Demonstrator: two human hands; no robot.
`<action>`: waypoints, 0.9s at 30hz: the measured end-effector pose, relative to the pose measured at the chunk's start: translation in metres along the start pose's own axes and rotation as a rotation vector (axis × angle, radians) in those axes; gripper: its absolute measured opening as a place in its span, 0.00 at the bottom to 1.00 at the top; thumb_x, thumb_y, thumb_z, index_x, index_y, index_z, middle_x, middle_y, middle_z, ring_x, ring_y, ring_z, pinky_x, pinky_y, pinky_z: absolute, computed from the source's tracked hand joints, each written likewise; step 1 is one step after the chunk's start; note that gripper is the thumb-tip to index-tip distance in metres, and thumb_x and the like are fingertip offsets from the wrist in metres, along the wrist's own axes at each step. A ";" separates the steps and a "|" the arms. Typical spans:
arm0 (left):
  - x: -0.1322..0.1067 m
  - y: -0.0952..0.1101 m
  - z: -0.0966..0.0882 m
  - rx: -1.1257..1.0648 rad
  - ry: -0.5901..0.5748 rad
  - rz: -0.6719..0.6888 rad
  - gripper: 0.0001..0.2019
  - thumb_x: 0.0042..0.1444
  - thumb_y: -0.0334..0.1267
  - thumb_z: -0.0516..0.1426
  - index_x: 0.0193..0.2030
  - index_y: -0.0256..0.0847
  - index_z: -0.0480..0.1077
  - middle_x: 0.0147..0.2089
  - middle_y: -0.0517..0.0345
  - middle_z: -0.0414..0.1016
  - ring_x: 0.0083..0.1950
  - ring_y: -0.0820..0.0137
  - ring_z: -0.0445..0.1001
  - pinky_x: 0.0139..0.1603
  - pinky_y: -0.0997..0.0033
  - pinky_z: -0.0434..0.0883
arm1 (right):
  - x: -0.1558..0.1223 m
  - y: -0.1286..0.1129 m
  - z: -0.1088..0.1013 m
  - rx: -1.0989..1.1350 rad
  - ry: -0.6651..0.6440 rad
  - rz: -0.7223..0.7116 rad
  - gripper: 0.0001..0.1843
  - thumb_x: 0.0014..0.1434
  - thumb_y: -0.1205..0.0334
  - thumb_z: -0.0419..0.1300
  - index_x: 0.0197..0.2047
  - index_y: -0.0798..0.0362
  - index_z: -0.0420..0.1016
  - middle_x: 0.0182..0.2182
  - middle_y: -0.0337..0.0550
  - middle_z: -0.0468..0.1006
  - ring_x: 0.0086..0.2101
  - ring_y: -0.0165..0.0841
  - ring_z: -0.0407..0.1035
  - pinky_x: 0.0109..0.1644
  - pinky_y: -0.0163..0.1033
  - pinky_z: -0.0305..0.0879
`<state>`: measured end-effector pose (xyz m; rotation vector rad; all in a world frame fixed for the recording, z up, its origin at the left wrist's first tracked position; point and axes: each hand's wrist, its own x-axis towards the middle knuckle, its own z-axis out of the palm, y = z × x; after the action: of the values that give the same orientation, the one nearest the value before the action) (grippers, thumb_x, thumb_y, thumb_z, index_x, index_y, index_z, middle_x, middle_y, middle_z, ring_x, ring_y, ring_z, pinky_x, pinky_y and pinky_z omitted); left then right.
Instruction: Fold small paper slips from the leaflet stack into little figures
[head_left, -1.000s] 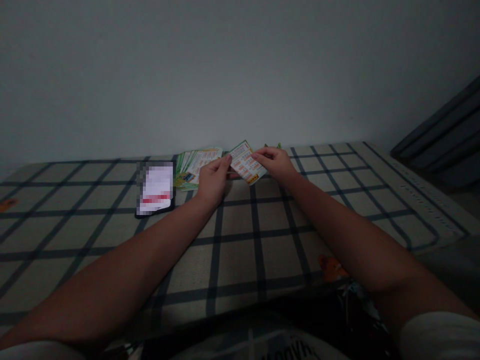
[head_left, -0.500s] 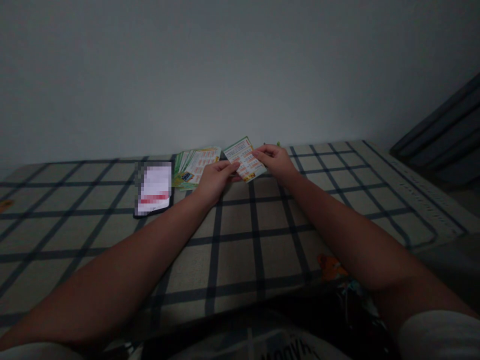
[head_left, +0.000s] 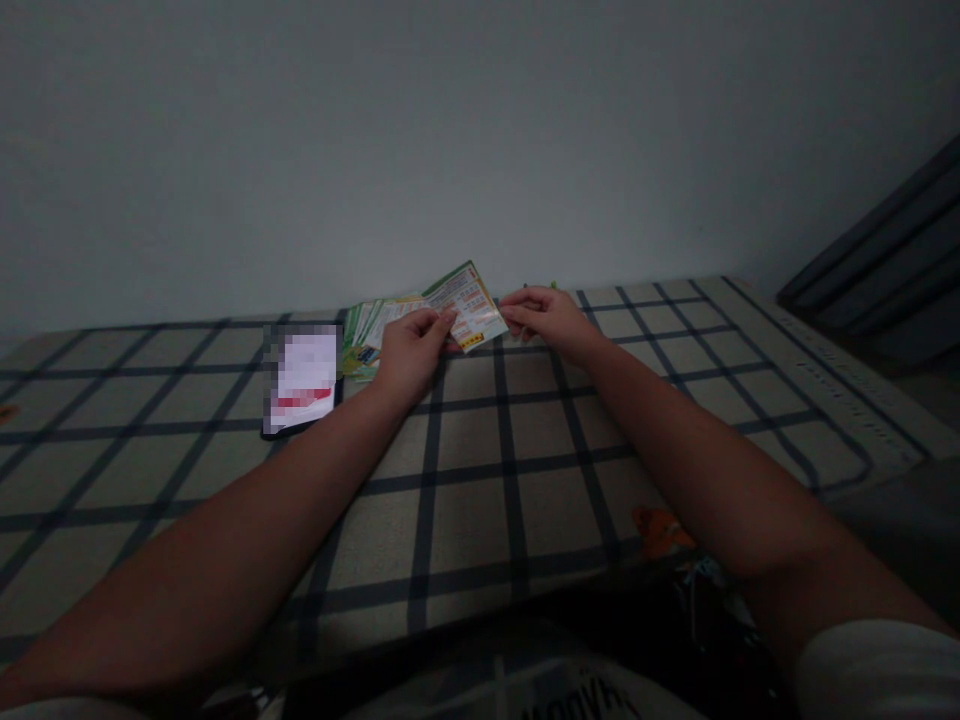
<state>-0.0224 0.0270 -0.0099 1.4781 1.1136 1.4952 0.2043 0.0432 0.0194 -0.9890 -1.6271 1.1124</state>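
My left hand (head_left: 411,350) is closed on a printed leaflet (head_left: 469,305), its thumb on the front. The leaflet is tilted up, with a green top edge, rows of small print and a yellow strip at the bottom. Beside its right edge, my right hand (head_left: 551,318) has loosely bent fingers, somewhat apart; the fingertips are at or just touching that edge. Behind my left hand lies a fanned pile of similar green-edged leaflets (head_left: 364,330), partly covered by the hand and the held leaflet.
A phone (head_left: 304,380) with a lit, blurred screen lies left of the pile. Blue-and-cream checked cloth (head_left: 472,520) covers the surface, which meets a plain wall (head_left: 480,140). Small green bits (head_left: 553,285) show behind my right hand. Dark folded fabric (head_left: 885,250) hangs at right.
My left hand and the leaflet have shifted left, over the pile. My right hand has stayed nearly in place; its fingers have moved from gripping the leaflet's face to its edge.
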 end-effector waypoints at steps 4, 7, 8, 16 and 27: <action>-0.003 0.009 -0.002 0.190 -0.046 0.065 0.21 0.58 0.58 0.64 0.29 0.40 0.77 0.26 0.58 0.78 0.28 0.69 0.74 0.28 0.72 0.69 | -0.001 0.000 0.001 -0.039 -0.027 0.022 0.14 0.57 0.54 0.69 0.39 0.56 0.81 0.27 0.40 0.79 0.26 0.27 0.70 0.27 0.31 0.66; -0.004 0.015 -0.002 0.247 -0.055 0.104 0.22 0.59 0.57 0.63 0.27 0.39 0.76 0.26 0.58 0.78 0.29 0.69 0.75 0.28 0.72 0.68 | -0.001 -0.001 0.003 -0.059 -0.014 0.012 0.12 0.56 0.55 0.69 0.35 0.56 0.79 0.24 0.39 0.77 0.25 0.26 0.69 0.27 0.31 0.65; -0.005 0.015 -0.001 0.223 -0.047 0.111 0.21 0.58 0.57 0.63 0.29 0.39 0.77 0.29 0.57 0.80 0.30 0.68 0.76 0.29 0.73 0.69 | -0.002 -0.001 0.003 -0.057 0.000 0.003 0.11 0.56 0.56 0.69 0.35 0.56 0.79 0.24 0.39 0.77 0.25 0.26 0.68 0.27 0.31 0.65; -0.004 0.011 0.000 0.152 -0.063 0.017 0.21 0.54 0.59 0.66 0.37 0.39 0.83 0.34 0.54 0.84 0.30 0.69 0.77 0.33 0.71 0.73 | -0.003 -0.005 0.007 -0.021 0.115 -0.018 0.08 0.55 0.59 0.68 0.34 0.55 0.77 0.25 0.37 0.77 0.24 0.25 0.66 0.28 0.32 0.66; 0.001 0.004 -0.004 0.161 -0.075 0.046 0.19 0.57 0.55 0.65 0.32 0.40 0.80 0.25 0.58 0.77 0.26 0.71 0.72 0.30 0.72 0.66 | 0.001 0.001 0.004 0.027 0.059 0.034 0.14 0.61 0.51 0.66 0.32 0.55 0.78 0.24 0.38 0.76 0.24 0.25 0.68 0.27 0.31 0.65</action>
<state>-0.0258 0.0268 -0.0055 1.6652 1.1853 1.3960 0.2005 0.0436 0.0183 -1.0259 -1.5500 1.1148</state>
